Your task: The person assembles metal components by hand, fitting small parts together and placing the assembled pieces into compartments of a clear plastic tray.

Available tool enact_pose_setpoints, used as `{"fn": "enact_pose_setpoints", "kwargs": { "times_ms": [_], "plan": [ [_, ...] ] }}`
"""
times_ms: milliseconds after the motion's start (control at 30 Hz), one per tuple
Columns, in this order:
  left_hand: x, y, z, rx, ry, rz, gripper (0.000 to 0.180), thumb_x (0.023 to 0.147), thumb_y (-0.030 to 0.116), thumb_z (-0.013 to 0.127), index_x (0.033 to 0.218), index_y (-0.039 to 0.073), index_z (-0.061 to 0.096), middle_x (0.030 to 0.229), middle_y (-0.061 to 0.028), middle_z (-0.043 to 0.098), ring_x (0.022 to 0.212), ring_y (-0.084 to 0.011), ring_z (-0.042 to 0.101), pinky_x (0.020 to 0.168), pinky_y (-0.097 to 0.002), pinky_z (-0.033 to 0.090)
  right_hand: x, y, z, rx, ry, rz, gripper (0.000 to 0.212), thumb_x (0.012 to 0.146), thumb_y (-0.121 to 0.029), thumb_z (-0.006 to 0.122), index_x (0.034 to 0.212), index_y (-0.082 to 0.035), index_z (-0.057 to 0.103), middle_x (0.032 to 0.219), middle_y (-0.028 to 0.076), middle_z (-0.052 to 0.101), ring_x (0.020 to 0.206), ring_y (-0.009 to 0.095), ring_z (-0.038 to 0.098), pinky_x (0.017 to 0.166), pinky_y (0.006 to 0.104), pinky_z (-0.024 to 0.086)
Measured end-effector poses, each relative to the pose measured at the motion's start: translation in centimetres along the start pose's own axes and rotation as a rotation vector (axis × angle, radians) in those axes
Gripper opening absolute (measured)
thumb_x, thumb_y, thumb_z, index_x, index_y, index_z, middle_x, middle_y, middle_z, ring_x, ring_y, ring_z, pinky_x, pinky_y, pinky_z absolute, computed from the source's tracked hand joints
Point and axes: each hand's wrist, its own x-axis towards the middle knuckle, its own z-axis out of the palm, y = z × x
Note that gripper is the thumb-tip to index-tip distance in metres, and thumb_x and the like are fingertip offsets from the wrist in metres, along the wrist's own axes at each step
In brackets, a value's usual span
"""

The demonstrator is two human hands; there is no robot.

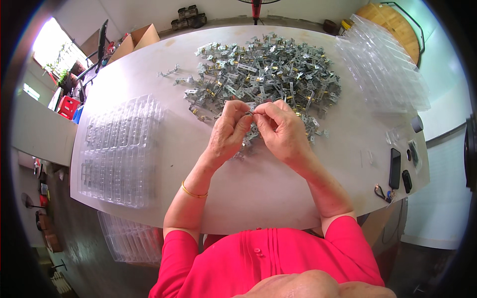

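Observation:
My left hand [230,130] and my right hand [281,130] meet over the near edge of a big heap of small metal brackets [268,74]. Both are closed, thumb against fingers, pinching one small metal part [250,114] between them. Most of that part is hidden by the fingertips, so its exact shape cannot be made out. The heaped brackets are silvery, some with brass-coloured pieces. A gold bangle [194,193] circles my left wrist.
Clear plastic trays [119,154] with rows of metal parts lie at the table's left. More clear trays [380,69] are stacked at the far right. A black phone [395,169], keys [382,193] and a tape roll [417,123] rest near the right edge. Other trays [131,238] sit below the table.

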Motion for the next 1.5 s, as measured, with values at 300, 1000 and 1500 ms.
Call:
{"fn": "enact_pose_setpoints", "kwargs": {
  "times_ms": [300,1000,1500],
  "plan": [
    [0.1,0.6,0.3,-0.301,-0.072,-0.081,0.013,0.105,0.01,0.053,0.117,0.005,0.05,0.082,-0.0005,0.057,0.07,-0.0054,0.049,0.06,-0.0202,0.041,0.7,0.4,0.0,0.137,0.201,-0.123,0.005,0.096,-0.011,0.068,0.101,-0.008,0.066,0.08,0.002,0.058,0.066,0.01,0.052,0.059,0.0263,0.044],
    [0.4,0.8,-1.3,-0.556,0.023,-0.151,0.014,0.108,0.021,0.049,0.115,0.009,0.049,0.071,-0.0008,0.051,0.053,-0.0065,0.037,0.049,-0.0207,0.029,0.4,0.5,0.1,0.143,-0.036,0.147,0.009,0.099,-0.016,0.065,0.102,-0.008,0.065,0.065,0.009,0.061,0.053,0.014,0.055,0.051,0.0306,0.043],
    [-0.3,0.8,-0.3,-0.2,-0.072,-0.051,0.027,0.101,0.007,0.061,0.121,0.003,0.044,0.09,-0.0013,0.061,0.081,-0.0064,0.056,0.072,-0.0215,0.048,1.4,0.3,-1.6,0.652,-0.247,0.477,0.016,0.102,-0.011,0.052,0.109,-0.003,0.063,0.082,-0.002,0.063,0.07,0.006,0.057,0.064,0.0255,0.05]
  ]
}}
